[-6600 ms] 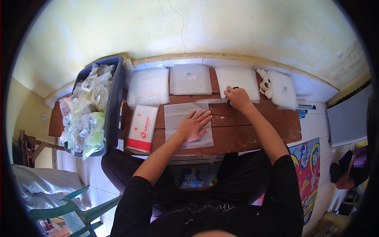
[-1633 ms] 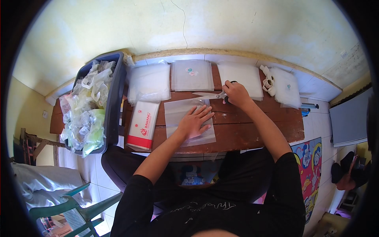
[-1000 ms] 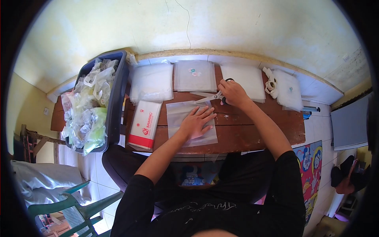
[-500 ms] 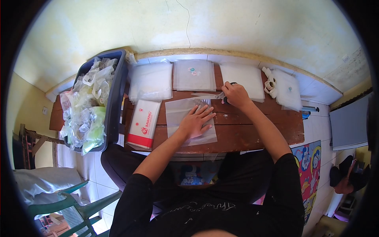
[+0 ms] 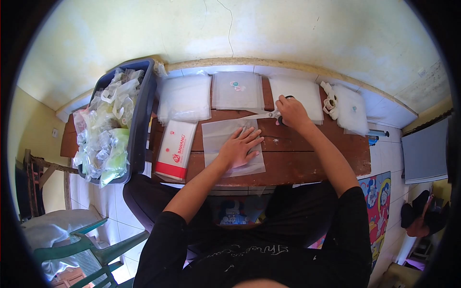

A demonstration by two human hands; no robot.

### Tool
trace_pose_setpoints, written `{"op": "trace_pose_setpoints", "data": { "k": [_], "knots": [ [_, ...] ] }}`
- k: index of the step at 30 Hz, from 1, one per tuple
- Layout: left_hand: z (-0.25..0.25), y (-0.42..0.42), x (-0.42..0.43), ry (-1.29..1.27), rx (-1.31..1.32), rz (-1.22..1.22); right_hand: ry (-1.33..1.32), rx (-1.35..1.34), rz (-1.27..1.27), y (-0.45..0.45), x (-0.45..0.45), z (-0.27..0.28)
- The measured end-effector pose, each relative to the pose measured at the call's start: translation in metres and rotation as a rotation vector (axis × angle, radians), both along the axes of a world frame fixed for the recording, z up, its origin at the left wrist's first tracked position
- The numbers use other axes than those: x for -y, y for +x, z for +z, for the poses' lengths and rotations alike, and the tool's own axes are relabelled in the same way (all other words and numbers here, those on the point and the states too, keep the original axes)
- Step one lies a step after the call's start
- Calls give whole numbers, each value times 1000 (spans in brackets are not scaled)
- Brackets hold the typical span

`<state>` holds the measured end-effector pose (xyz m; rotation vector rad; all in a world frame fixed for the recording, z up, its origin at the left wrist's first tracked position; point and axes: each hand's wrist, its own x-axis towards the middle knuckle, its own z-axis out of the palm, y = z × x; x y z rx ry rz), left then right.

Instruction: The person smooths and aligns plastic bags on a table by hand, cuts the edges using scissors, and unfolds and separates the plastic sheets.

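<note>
My left hand [image 5: 241, 146] lies flat with its fingers spread on a clear plastic sheet [image 5: 216, 136], near the front of the brown wooden table [image 5: 307, 158]. In my right hand [image 5: 293, 113] are the handles of a pair of scissors [image 5: 265, 115]. The blades point left, just beyond the sheet's far edge, and look closed or nearly so. A white and red packet [image 5: 176, 150] rests left of the sheet. Behind the scissors is a stack of clear bags [image 5: 237, 92] with a small sticker on top.
A dark bin [image 5: 139, 120] full of crumpled plastic stands at the left. More plastic stacks [image 5: 185, 98] [image 5: 297, 98] [image 5: 352, 110] line the table's back, with a white rolled strap [image 5: 330, 103] among them. A green chair [image 5: 91, 249] is at lower left; a person [image 5: 420, 216] shows at far right.
My right hand has shifted slightly right with the scissors, whose blades were apart about a second ago and have come closer together. My left hand keeps its place on the sheet.
</note>
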<state>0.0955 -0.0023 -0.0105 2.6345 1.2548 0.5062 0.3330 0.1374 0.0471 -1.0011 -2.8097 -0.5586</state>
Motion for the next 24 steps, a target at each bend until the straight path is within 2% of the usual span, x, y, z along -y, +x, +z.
{"op": "trace_pose_setpoints", "data": {
  "k": [3, 5, 6, 9, 10, 12, 16, 18, 19, 21, 22, 24],
  "knots": [
    [2, 0, 0, 5, -5, 6, -83, -3, -70, 24, 1, 13],
    [2, 0, 0, 9, -13, 9, -341, -114, -187, 41, 7, 27],
    [2, 0, -1, 9, -11, 9, -339, -113, -189, 52, 4, 25],
    [2, 1, -1, 6, -11, 4, -702, -207, -292, 80, 1, 25],
    [2, 1, -1, 5, -15, 6, -701, -209, -296, 85, 2, 24],
    [1, 1, -1, 1, -18, 6, -1014, -291, -396, 90, 8, 24],
    [1, 1, 0, -5, -22, 11, -1051, -304, -328, 82, 28, 25],
    [2, 1, -1, -3, -18, 7, -1451, -565, -427, 74, 37, 24],
    [2, 0, 0, -7, -15, 6, -1449, -564, -428, 72, 40, 26],
    [0, 0, -1, 1, -15, 4, -1808, -741, -406, 71, 43, 29],
    [-2, 0, -2, 6, -14, 3, -1806, -739, -407, 74, 42, 28],
    [1, 0, -1, 0, -9, 3, -1975, -881, -375, 85, 40, 21]
  ]
}}
